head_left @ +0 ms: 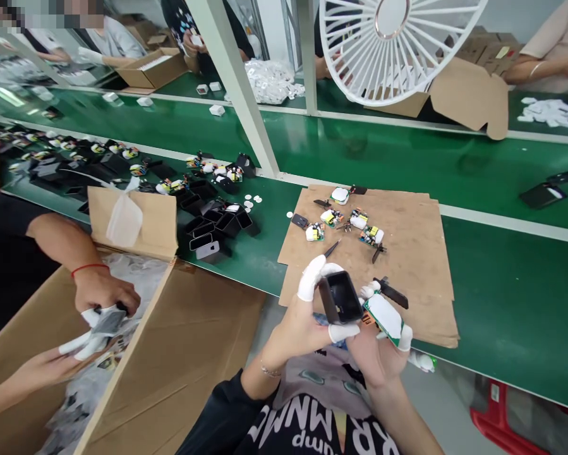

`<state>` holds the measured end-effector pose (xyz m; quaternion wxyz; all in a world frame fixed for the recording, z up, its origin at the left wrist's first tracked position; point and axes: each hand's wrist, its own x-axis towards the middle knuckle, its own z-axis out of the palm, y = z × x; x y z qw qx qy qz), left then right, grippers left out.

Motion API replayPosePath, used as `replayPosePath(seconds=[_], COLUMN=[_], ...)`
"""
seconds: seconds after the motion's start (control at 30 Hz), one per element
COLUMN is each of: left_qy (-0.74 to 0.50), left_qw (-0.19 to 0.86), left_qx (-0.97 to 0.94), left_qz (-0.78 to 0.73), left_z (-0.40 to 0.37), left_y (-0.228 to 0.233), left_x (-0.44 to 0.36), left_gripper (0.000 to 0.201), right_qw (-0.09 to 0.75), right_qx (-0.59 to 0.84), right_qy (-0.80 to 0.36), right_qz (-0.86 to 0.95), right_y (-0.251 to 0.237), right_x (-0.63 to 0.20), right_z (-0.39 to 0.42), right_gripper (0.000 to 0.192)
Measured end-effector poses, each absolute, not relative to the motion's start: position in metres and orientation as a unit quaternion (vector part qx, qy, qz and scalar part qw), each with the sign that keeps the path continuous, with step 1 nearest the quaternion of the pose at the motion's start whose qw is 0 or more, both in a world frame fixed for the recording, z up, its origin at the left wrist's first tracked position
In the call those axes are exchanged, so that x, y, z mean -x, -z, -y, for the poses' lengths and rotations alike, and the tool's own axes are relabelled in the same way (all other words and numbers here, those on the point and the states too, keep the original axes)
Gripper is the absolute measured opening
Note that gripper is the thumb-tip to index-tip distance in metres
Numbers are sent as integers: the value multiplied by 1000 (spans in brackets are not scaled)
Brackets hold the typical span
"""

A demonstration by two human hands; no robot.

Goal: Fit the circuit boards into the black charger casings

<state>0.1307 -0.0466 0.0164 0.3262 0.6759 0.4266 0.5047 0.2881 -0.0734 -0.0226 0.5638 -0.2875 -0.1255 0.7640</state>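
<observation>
Just below the centre of the frame, you've got the black housing (331, 304), its open end tipped up towards you, and your left hand (296, 325) has it gripped between white-covered fingertips. Right beside it, your right hand (381, 360) turns its palm up and holds the circuit board (383, 315), white pad uppermost. A black strip (394, 293) sits just beyond that board, and whether the two are joined, you can't tell.

Underneath spreads your cardboard sheet (416, 253), with more small boards (332, 218) scattered over its upper half and a dark pointed tool (332, 248) near your left fingertips. Look left of centre: a heap of black casings (212, 221), some open ends showing! Lower left, a co-worker's hand (101, 291) with a red wrist cord reaches over an open carton (217, 341). Up top, a white fan (390, 57) hangs in front of the green belt (407, 151), and at far right a dark case (544, 194) lies on it.
</observation>
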Motion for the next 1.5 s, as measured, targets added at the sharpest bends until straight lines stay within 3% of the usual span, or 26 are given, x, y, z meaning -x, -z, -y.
replayPosePath(seconds=[0.17,0.33,0.5,0.6,0.77,0.9,1.1,1.3,1.5], left_qy=[-506,-570,-513,-535,-481,-458,-471,-514,-525], left_qw=[426,526,596,503,298,246,215,162,151], left_qx=[-581,-464,-521,-575,-718,-756,-754,-756,-740], left_qz=[-474,-428,-331,-361,-405,-398,-403,-372,-392], left_z=[43,42,54,58,49,42,44,45,44], left_y=[1,2,-9,-10,-9,-13,-20,-31,-35], left_x=[-133,-143,-146,-145,-135,-130,-135,-144,-146], left_gripper=[104,68,45,38,69,79,66,34,31], right_qw=[567,590,638,630,649,647,596,566,553], right_qx=[264,278,289,297,317,324,296,223,283], right_qy=[-768,-747,-705,-705,-647,-583,-505,-468,-474], right_qz=[134,127,108,137,244,370,550,641,624], right_y=[24,11,6,6,-9,-30,-49,-64,-69], right_x=[-292,-291,-294,-297,-302,-305,-307,-312,-313], right_z=[82,77,69,70,74,77,66,62,70], right_gripper=[54,57,53,58,57,59,60,70,67])
